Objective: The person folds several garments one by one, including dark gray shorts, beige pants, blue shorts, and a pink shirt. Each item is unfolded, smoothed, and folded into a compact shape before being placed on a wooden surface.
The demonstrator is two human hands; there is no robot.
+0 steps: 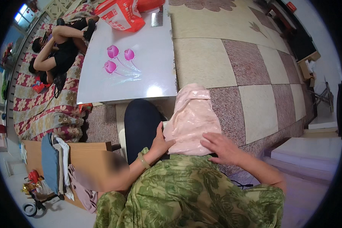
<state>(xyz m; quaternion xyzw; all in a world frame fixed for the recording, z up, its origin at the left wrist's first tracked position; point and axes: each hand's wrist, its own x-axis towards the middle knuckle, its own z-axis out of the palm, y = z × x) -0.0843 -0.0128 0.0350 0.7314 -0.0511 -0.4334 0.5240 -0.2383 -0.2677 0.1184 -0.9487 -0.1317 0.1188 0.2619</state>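
Note:
A folded piece of shiny pale pink cloth point(192, 119) lies over my right thigh, with a band-like strip across its far end. My left hand point(159, 142) is at its left edge, the thumb resting on the fabric and a finger pointing away from me along the side. Whether those fingers pinch the cloth is not clear. On the near right part of the cloth, my right hand point(222, 148) rests with its fingers spread. A pale green bangle point(144, 161) circles my left wrist. My left knee point(142, 125), in dark trousers, is beside the cloth.
Ahead stands a white table point(148, 82) with printed pink tulips, bearing a red plastic bag point(122, 17). People point(64, 54) lie on a flower-patterned couch cover point(28, 95) at left. Clothes point(52, 165) hang over a wooden surface point(88, 154). Checkered floor tiles point(256, 114) extend right.

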